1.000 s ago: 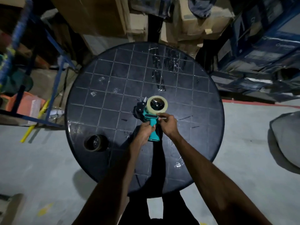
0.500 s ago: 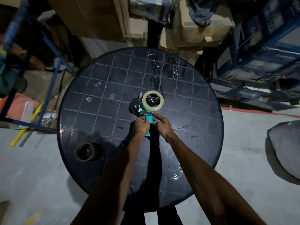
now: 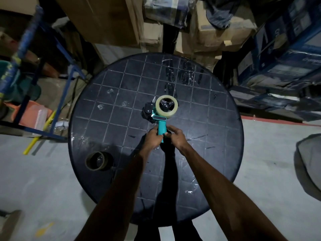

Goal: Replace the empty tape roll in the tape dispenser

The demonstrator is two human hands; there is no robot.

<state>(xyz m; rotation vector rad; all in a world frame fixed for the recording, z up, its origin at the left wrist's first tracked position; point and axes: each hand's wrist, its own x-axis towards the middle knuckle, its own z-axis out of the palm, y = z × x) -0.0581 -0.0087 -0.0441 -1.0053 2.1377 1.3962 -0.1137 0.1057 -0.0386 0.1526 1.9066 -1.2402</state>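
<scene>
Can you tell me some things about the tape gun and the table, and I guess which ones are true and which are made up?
1. A roll of clear tape sits on the teal tape dispenser. True.
2. The empty cardboard roll lies on the floor. False: it lies on the round black table, near its left edge.
3. The left hand grips the dispenser's handle. True.
4. The right hand is far off, resting on the table's edge. False: it is right beside the left hand, at the handle.
5. The table is square. False: it is round, with a grid of squares on top.
</scene>
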